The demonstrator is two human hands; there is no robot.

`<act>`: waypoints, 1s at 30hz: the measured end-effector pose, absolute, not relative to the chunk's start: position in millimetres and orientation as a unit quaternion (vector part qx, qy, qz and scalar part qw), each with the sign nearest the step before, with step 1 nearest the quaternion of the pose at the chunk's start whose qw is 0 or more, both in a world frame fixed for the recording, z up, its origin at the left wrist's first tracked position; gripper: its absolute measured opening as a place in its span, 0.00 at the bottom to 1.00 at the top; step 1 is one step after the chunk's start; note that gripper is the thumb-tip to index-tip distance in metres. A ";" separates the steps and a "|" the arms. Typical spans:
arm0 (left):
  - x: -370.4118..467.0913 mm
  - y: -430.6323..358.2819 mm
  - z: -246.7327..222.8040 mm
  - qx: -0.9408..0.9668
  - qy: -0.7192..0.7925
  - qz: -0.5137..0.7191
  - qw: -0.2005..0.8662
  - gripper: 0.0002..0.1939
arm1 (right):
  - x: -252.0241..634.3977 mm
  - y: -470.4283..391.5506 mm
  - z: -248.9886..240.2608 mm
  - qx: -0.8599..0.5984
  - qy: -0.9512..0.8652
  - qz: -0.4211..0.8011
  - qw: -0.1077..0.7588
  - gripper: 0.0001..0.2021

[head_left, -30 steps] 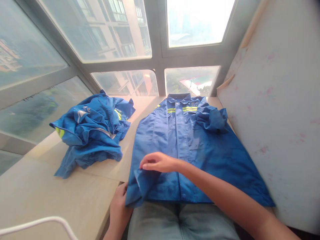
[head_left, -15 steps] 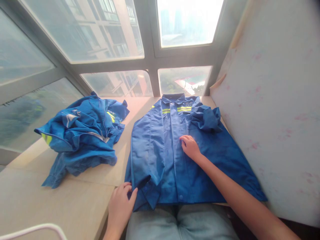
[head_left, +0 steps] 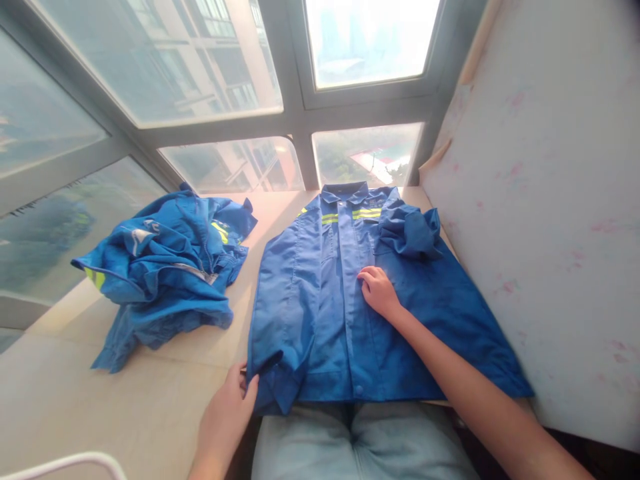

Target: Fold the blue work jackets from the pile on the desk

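A blue work jacket point(head_left: 334, 320) with yellow reflective stripes lies front up, collar away from me. Its left-hand sleeve point(head_left: 283, 300) runs down along the side, while the other sleeve point(head_left: 413, 233) is bunched near the chest. At the lower left corner my left hand point(head_left: 230, 403) grips the jacket's edge by the cuff, thumb on top and the other fingertips partly hidden. My right hand point(head_left: 379, 291) rests on the front placket with curled fingers closed on the cloth.
A second blue garment point(head_left: 170, 267) lies crumpled on the pale tabletop point(head_left: 165, 407) at the left. Windows point(head_left: 370, 157) border the far side, and a patterned wall panel point(head_left: 550, 233) stands close on the right. A white curved bar point(head_left: 85, 459) shows at the lower left.
My left hand has moved left, drawing the jacket's lower left edge and sleeve outward and flatter. The right hand stays at the placket.
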State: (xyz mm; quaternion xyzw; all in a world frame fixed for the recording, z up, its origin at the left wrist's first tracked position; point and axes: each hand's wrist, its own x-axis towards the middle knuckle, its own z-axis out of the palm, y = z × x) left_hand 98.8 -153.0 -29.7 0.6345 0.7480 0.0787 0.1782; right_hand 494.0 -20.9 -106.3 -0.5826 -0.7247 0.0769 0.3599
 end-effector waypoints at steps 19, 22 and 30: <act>147.9 -194.5 -14.1 0.628 0.754 -0.069 0.180 0.19 | 495.9 -20.0 -108.8 -0.582 -0.721 0.085 0.366 0.15; 140.9 -187.3 -10.2 0.623 0.759 -0.077 0.169 0.23 | 495.6 -20.6 -107.6 -0.579 -0.722 0.085 0.369 0.15; 138.9 -144.3 -26.9 0.768 0.619 0.144 -0.081 0.19 | 494.3 -21.8 -104.0 -0.577 -0.721 0.086 0.374 0.16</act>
